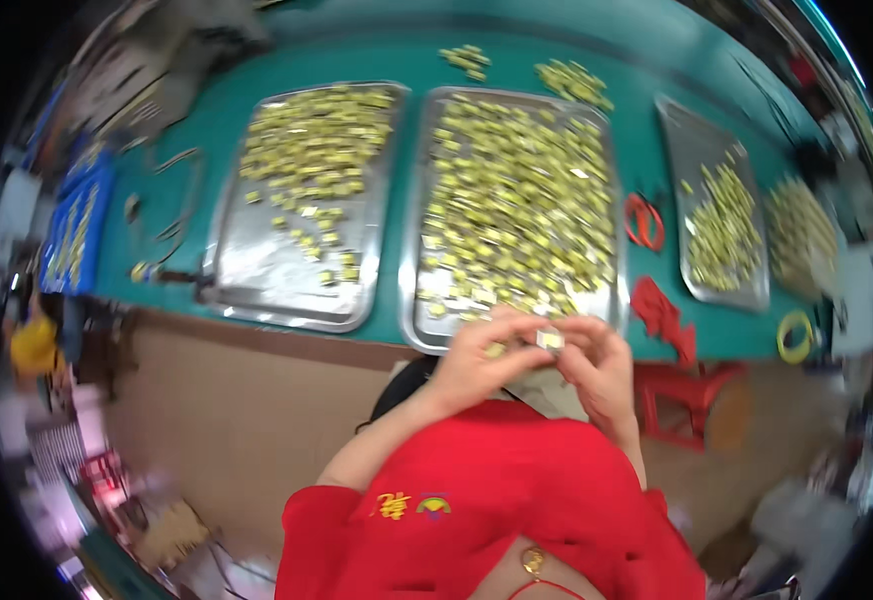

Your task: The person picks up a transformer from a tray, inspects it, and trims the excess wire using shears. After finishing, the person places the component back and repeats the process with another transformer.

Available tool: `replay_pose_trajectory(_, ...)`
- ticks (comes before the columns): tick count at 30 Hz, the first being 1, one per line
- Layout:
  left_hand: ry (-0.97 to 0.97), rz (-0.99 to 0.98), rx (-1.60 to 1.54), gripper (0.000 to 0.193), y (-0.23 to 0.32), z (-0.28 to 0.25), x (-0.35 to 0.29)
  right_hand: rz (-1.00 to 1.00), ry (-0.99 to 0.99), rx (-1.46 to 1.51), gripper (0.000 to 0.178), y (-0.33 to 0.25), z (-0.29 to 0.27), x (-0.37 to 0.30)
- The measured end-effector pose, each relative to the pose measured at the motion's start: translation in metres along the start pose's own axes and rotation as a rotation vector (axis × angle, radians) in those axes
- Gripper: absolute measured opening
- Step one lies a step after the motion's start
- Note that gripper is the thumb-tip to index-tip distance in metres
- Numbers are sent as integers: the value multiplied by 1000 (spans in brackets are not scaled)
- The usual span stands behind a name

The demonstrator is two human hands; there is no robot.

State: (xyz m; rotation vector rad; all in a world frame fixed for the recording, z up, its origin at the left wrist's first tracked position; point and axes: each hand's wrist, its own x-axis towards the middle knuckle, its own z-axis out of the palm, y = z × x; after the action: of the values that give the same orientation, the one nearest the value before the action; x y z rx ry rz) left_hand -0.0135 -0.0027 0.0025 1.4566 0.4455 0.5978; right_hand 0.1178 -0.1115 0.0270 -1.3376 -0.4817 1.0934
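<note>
Just past the near edge of the middle metal tray (412, 300), my two hands meet in front of my body. My left hand (492, 355) is closed, with a small yellow block (496, 350) tucked among its fingers. Pinched between the fingertips of both hands is a small silver-and-yellow block (550, 340). The fingers of my right hand (597, 365) close on its right side. Many similar yellow blocks (517, 210) cover the middle tray. They are too small to tell their exact kind.
A left tray (277, 275) and a right tray (672, 140) hold more blocks on the green table (347, 60). Orange-handled scissors (644, 220), a red cloth (662, 315) and a yellow ring-shaped roll (795, 337) lie at right. A blue bin (77, 220) stands far left, a red stool (692, 395) below the table.
</note>
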Motion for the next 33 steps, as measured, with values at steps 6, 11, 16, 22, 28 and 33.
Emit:
replay_pose_trajectory(6,-40,-39,9,32,4,2,5,-50,-105,93,29,7,-12,-1)
replay_pose_trajectory(11,-48,12,31,34,-1,8,4,-99,-112,162,30,13,-17,-7)
replay_pose_trajectory(16,-48,-55,16,34,3,8,-2,-80,-98,170,29,17,-16,-7)
replay_pose_trajectory(22,-40,-57,6,34,2,7,-2,-86,-86,171,28,14,-13,-6)
replay_pose_trajectory(28,-44,-73,1,34,3,7,-1,-93,-72,167,28,14,-14,-7)
replay_pose_trajectory(33,8,-212,-109,34,6,8,-2,-92,-66,136,28,16,-15,-7)
